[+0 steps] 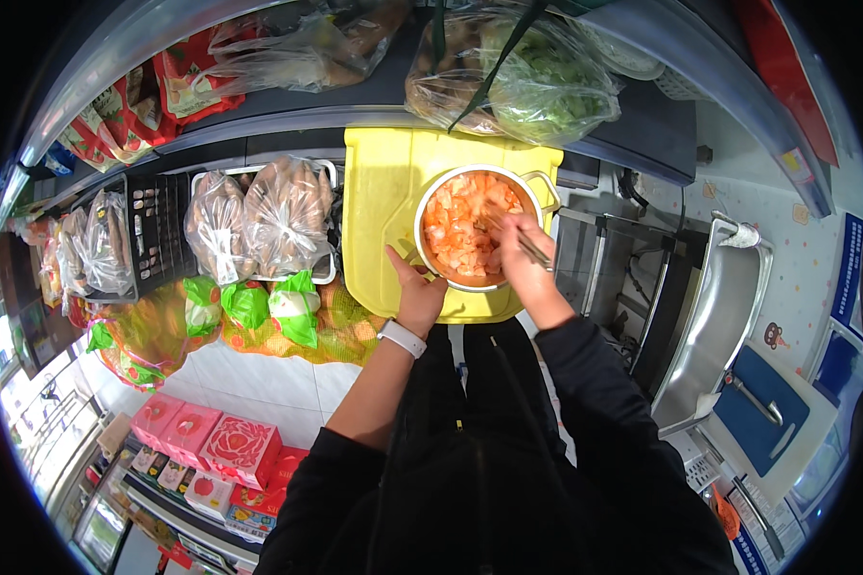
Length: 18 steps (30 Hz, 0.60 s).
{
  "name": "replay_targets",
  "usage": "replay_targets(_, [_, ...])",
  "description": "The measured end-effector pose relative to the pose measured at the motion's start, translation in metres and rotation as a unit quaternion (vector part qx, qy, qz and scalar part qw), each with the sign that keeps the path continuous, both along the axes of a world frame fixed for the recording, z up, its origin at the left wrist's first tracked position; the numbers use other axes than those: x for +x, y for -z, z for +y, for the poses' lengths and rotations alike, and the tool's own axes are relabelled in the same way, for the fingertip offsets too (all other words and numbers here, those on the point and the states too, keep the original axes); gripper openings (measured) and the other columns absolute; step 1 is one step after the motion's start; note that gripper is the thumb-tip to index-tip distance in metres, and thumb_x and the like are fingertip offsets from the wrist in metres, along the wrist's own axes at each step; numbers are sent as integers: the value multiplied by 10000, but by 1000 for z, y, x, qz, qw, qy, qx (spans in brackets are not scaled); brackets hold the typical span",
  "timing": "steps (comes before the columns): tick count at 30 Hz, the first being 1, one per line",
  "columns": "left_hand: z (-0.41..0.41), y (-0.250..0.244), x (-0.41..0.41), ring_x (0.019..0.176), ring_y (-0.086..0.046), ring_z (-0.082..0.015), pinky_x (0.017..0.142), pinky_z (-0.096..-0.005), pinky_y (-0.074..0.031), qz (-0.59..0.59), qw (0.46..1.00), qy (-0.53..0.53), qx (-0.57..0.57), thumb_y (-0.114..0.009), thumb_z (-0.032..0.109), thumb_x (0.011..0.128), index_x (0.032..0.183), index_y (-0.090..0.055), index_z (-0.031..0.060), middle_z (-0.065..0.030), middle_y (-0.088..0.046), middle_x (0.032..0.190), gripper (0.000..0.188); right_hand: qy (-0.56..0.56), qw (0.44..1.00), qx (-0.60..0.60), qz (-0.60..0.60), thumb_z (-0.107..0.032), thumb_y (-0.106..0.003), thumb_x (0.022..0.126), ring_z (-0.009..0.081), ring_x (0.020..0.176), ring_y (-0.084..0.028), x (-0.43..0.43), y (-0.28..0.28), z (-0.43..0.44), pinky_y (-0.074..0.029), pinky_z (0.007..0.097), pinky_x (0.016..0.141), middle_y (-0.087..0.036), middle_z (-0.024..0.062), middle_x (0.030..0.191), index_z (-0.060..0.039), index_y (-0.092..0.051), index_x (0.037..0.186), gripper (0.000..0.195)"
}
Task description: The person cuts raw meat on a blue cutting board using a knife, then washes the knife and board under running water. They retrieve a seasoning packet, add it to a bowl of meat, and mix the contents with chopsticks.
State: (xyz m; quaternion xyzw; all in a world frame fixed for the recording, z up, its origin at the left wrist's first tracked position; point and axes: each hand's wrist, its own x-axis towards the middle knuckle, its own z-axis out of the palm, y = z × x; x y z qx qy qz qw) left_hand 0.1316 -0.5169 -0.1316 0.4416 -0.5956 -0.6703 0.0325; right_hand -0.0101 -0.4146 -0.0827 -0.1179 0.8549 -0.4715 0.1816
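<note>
A round metal pot (480,286) with loop handles stands on a yellow plastic lid or bin top (377,187). Chunks of raw-looking meat in an orange-red coating (460,223) fill much of it. My right hand (523,255) is closed around metal chopsticks or a similar slim utensil (536,251), whose far end is down among the chunks; the fingers are blurred. At the pot's lower left, my left hand (418,291) is on the near loop handle, its index finger pointing away; the hand partly hides its hold.
Bagged root vegetables (288,208) lie in a white tray left of the yellow surface, beside a black crate (160,230). Net sacks of produce (345,323) sit below. A shelf above holds bagged greens (546,79). Metal frames and a steel sink (719,309) stand right.
</note>
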Motion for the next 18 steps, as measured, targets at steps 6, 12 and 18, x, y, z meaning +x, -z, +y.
replay_targets(6, [1, 13, 2, 767, -477, -186, 664, -268, -434, 7, 1000, -15, 7, -573, -1, 702, 1300, 228, 32, -159, -444, 968, 1000, -88, 995, -34, -23, -55, -527, 827, 108, 605, -561, 29, -23, 3, -455, 225, 568, -608, 67, 696, 13, -573, 821, 82])
replay_targets(12, [3, 23, 4, 819, -490, -207, 706, -282, -436, 23, 999, -19, -21, -572, 9, 710, 1299, 233, 39, -171, -446, 993, 998, 19, 998, 52, 30, -78, -523, 837, 109, 595, -594, -16, -51, 32, -464, 216, 555, -615, 77, 673, 22, -559, 801, 113])
replay_targets(18, [3, 19, 2, 798, -504, -184, 669, -268, -442, 13, 1000, -8, -9, -561, 16, 721, 1294, 245, 47, -167, -459, 1001, 990, -8, 998, -37, 49, -96, -514, 843, 100, 551, -548, -2, -11, 11, -439, 228, 508, -585, 68, 621, -8, -570, 791, 117])
